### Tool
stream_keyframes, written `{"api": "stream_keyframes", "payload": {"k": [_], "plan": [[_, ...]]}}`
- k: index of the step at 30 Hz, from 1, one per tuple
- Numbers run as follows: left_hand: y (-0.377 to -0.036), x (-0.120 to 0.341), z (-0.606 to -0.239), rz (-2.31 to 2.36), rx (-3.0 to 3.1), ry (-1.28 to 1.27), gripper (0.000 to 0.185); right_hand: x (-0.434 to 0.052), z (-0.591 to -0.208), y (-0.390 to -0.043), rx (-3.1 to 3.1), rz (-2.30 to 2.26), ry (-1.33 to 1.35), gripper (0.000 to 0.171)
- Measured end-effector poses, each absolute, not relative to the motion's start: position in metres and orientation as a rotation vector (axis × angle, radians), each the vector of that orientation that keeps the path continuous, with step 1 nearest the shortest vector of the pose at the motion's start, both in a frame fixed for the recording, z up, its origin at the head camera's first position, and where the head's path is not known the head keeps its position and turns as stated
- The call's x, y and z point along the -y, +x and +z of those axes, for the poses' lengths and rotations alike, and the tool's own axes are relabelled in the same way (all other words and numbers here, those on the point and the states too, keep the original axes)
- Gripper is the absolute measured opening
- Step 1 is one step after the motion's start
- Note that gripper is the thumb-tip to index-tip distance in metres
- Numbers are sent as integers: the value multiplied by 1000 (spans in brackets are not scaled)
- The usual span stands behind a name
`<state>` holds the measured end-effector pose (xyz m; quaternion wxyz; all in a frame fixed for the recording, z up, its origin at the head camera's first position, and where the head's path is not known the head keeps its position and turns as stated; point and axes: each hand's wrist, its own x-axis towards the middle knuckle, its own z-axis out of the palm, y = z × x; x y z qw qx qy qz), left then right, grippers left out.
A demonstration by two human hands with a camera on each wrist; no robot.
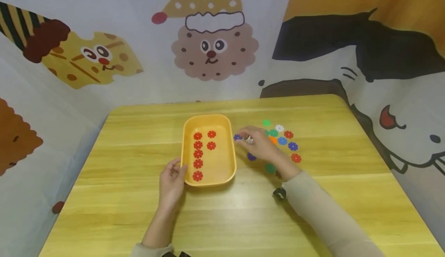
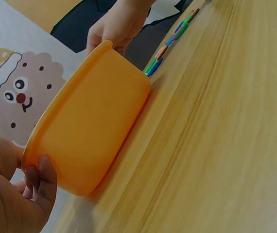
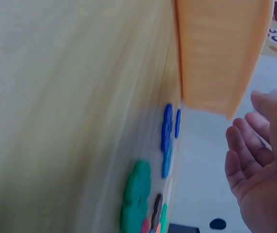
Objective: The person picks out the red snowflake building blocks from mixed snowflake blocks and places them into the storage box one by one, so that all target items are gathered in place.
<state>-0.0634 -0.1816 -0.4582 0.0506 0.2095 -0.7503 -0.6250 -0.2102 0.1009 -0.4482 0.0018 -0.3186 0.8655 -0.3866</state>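
A yellow-orange plastic tray [image 1: 226,172] lies on the table, with several red snowflake discs [image 1: 197,154] in a left column and two more beside its upper part. My left hand [image 1: 172,181] grips the tray's left rim near the front corner; in the left wrist view its fingers [image 2: 45,182] bend against the outer wall. Just off the tray's right rim hovers my right hand [image 1: 259,143], above the table. Its fingers [image 3: 248,150] are loosely bent in the right wrist view, and no disc shows in them. A dark blue disc [image 1: 237,137] lies beneath its fingertips.
Loose discs in several colours spread right of the tray, among them a green disc [image 1: 266,123], a white disc [image 1: 279,128] and a red disc [image 1: 296,158]. The wooden table [image 1: 121,172] meets a cartoon-printed wall covering [image 1: 146,83] at the back.
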Motion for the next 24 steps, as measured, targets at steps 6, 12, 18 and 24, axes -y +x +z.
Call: {"api": "stream_keyframes", "payload": {"k": [6, 12, 18, 24], "plan": [[-64, 183, -457, -1896, 2292, 655, 34, -116, -447, -212, -2727, -1129, -945, 33], [-64, 183, -456, -1920, 2277, 660, 34, -128, -449, -210, -2721, -1114, -970, 32], [-66, 182, -456, -1971, 2252, 677, 34, -141, -454, -208, -2699, -1106, -955, 29], [-66, 182, -457, -1959, 2268, 657, 34, -155, -456, -206, -2721, -1062, -955, 27]]}}
